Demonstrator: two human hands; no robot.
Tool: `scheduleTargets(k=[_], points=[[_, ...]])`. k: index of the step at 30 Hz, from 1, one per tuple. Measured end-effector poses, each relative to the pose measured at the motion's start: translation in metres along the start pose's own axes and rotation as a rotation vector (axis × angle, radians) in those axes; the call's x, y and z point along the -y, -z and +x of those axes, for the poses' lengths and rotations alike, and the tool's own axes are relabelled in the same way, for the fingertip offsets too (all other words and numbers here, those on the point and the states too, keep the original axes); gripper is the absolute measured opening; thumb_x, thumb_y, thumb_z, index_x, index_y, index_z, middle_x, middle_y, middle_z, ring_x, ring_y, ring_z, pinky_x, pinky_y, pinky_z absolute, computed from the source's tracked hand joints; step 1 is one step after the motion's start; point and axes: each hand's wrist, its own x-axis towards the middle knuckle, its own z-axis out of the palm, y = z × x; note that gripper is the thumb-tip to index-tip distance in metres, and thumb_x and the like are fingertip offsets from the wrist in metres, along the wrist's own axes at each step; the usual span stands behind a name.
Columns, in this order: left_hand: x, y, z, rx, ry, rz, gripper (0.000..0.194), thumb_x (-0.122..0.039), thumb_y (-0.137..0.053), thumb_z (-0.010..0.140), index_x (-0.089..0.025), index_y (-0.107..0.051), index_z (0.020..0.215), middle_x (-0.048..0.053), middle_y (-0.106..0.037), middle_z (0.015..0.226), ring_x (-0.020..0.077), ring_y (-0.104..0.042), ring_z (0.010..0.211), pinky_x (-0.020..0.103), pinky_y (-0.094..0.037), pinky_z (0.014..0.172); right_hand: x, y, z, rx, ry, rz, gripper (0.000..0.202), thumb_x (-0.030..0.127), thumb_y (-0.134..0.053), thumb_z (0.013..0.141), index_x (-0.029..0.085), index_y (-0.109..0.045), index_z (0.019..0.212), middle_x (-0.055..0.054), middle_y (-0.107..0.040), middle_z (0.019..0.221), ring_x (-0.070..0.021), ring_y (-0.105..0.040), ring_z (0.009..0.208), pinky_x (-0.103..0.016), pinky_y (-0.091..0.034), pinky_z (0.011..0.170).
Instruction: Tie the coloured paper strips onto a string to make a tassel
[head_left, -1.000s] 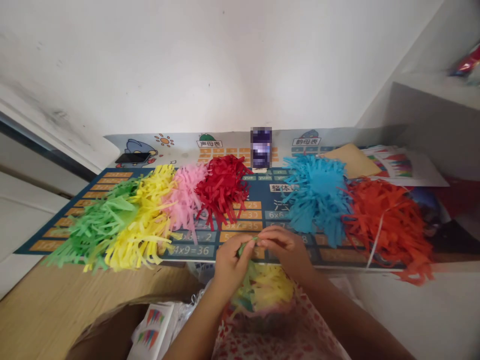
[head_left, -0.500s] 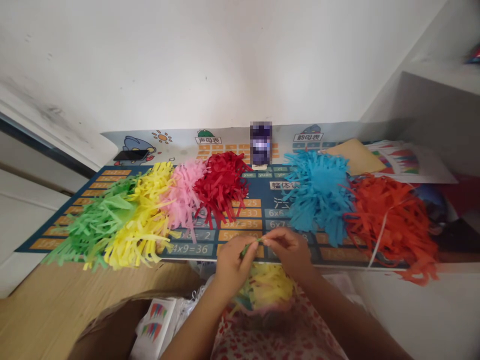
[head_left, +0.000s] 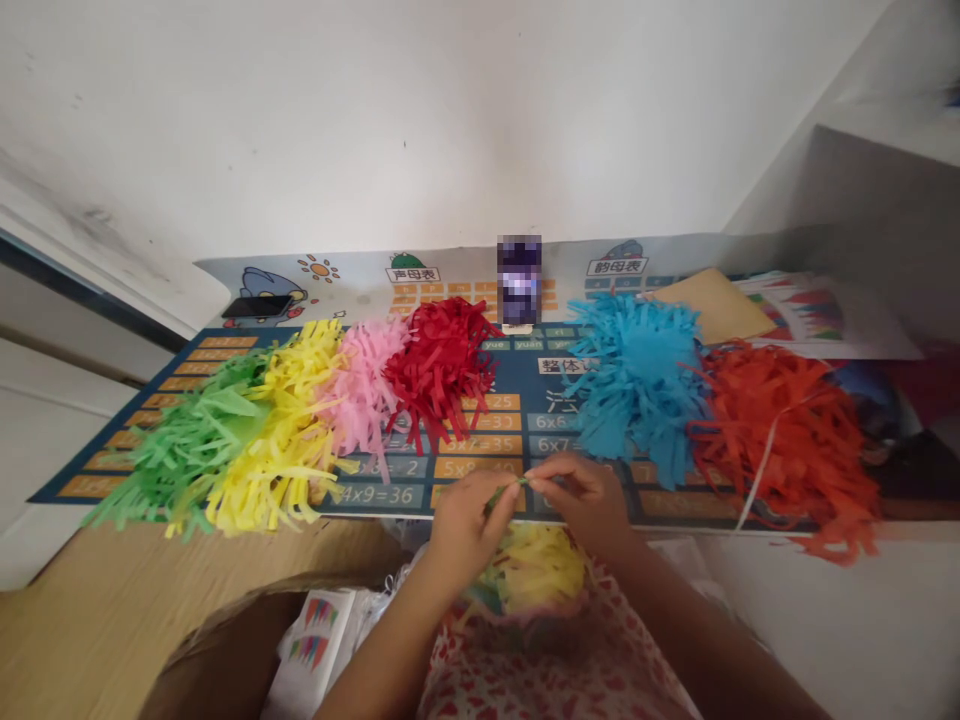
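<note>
Both hands meet above the front edge of the table. My left hand (head_left: 466,520) is closed on a thin twisted green paper strip (head_left: 495,498). My right hand (head_left: 583,500) pinches the strip's other end between thumb and fingertips, close to the left thumb. Below the hands, on my lap, lies a bundle of fringed tissue paper (head_left: 536,568), mostly yellow with some green and pink. Fringed tissue bunches lie on the table: green (head_left: 199,430), yellow (head_left: 289,450), pink (head_left: 366,385) and dark red (head_left: 441,370) to the left, blue (head_left: 637,380) and orange-red (head_left: 780,440) to the right.
A phone-like device with a blurred screen (head_left: 519,280) stands against the wall. A dark phone (head_left: 259,306) lies at the back left. A tan envelope (head_left: 712,305) and printed sheets (head_left: 806,315) are at the back right. Below left, a box (head_left: 217,640) holds printed packets (head_left: 311,645).
My hands stay together on the green strip, with the right hand's fingers shifting only slightly. The whole view has tilted a little.
</note>
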Motion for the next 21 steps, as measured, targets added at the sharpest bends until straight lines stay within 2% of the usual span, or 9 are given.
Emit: scheduleTargets(k=[3, 6, 8, 11, 16, 21], points=[[-0.003, 0.001, 0.001, 0.044, -0.005, 0.021, 0.019, -0.025, -0.052, 0.094, -0.02, -0.07, 0.09, 0.004, -0.073, 0.078, 0.0164, -0.067, 0.073, 0.026, -0.047, 0.068, -0.001, 0.0, -0.001, 0.007, 0.007, -0.031, 0.006, 0.026, -0.068, 0.084, 0.023, -0.072, 0.081, -0.002, -0.073, 0.076, -0.016, -0.067, 0.071, -0.026, -0.052, 0.067], [-0.005, 0.003, 0.001, 0.131, -0.016, 0.002, 0.021, -0.026, -0.048, 0.096, -0.02, -0.068, 0.09, 0.004, -0.072, 0.078, 0.0168, -0.066, 0.074, 0.026, -0.047, 0.068, -0.002, 0.001, -0.001, 0.088, 0.009, -0.047, 0.006, 0.025, -0.065, 0.086, 0.022, -0.07, 0.083, -0.002, -0.071, 0.08, -0.0161, -0.066, 0.074, -0.027, -0.052, 0.07], [-0.006, 0.006, 0.001, 0.173, 0.038, -0.04, 0.019, -0.028, -0.047, 0.096, -0.02, -0.065, 0.095, 0.005, -0.071, 0.084, 0.0167, -0.066, 0.077, 0.027, -0.047, 0.07, -0.003, 0.003, -0.001, 0.133, -0.001, -0.034, 0.006, 0.025, -0.063, 0.087, 0.021, -0.068, 0.086, -0.003, -0.07, 0.083, -0.0162, -0.065, 0.078, -0.028, -0.051, 0.073], [-0.007, 0.009, 0.0, 0.181, 0.133, -0.066, 0.016, -0.031, -0.047, 0.096, -0.02, -0.059, 0.095, 0.003, -0.068, 0.082, 0.0156, -0.064, 0.072, 0.027, -0.046, 0.067, -0.002, 0.003, -0.003, 0.128, -0.016, -0.043, 0.006, 0.026, -0.061, 0.088, 0.021, -0.065, 0.088, -0.003, -0.069, 0.085, -0.0163, -0.064, 0.08, -0.028, -0.051, 0.074], [-0.007, 0.012, 0.0, 0.186, 0.09, -0.103, 0.02, -0.03, -0.045, 0.098, -0.02, -0.058, 0.088, 0.002, -0.065, 0.079, 0.0145, -0.062, 0.072, 0.026, -0.044, 0.067, 0.002, 0.001, 0.0, 0.217, -0.023, -0.029, 0.01, 0.027, -0.062, 0.087, 0.022, -0.067, 0.093, -0.003, -0.071, 0.087, -0.016, -0.065, 0.079, -0.028, -0.051, 0.073], [-0.004, 0.015, 0.0, 0.209, 0.087, -0.122, 0.022, -0.033, -0.045, 0.098, -0.02, -0.061, 0.09, 0.002, -0.065, 0.078, 0.0144, -0.061, 0.071, 0.026, -0.044, 0.068, 0.005, 0.006, 0.004, 0.227, 0.018, 0.016, 0.01, 0.03, -0.065, 0.086, 0.021, -0.068, 0.083, -0.003, -0.069, 0.081, -0.0158, -0.064, 0.074, -0.027, -0.05, 0.066]])
